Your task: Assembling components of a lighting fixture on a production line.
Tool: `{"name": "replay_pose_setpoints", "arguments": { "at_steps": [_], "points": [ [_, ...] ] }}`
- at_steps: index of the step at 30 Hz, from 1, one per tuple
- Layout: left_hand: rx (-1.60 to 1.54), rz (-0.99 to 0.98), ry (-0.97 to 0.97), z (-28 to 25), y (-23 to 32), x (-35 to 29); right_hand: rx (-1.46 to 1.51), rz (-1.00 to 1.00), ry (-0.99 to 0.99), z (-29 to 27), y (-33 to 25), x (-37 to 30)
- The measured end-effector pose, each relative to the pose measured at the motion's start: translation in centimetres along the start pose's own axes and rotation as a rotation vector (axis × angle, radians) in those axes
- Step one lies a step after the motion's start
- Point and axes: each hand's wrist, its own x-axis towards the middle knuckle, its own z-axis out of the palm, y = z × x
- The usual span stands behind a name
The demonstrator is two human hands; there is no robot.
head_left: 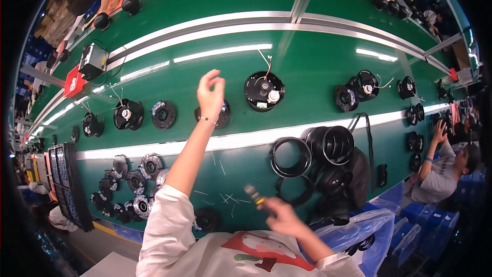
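One yellow-banded, metal-tipped hand tool (251,191) sits near, clasped in the right hand (282,216), and I judge it stiff, light, best held behind its band, while the left hand (210,94), farther left, looks empty.

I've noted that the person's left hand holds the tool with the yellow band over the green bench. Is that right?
Not quite: in the head view, the right hand, not the left hand, holds the tool with the yellow band over the green bench.
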Motion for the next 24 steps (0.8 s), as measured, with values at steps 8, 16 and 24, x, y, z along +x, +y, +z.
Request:
{"name": "replay_pose_setpoints", "arguments": {
  "at_steps": [8,16,24],
  "points": [
    [0.821,0.191,-0.330,5.4,-1.8,0.9,-1.260,-0.383,0.557,-17.7,-12.5,15.6],
    [0.630,0.216,-0.332,5.5,-4.0,1.0,-1.745,-0.336,0.411,-16.1,-7.2,23.7],
    [0.489,0.179,-0.298,7.2,-4.9,1.2,-1.949,-0.189,0.341,-14.4,-5.7,25.9]
  ]
}}
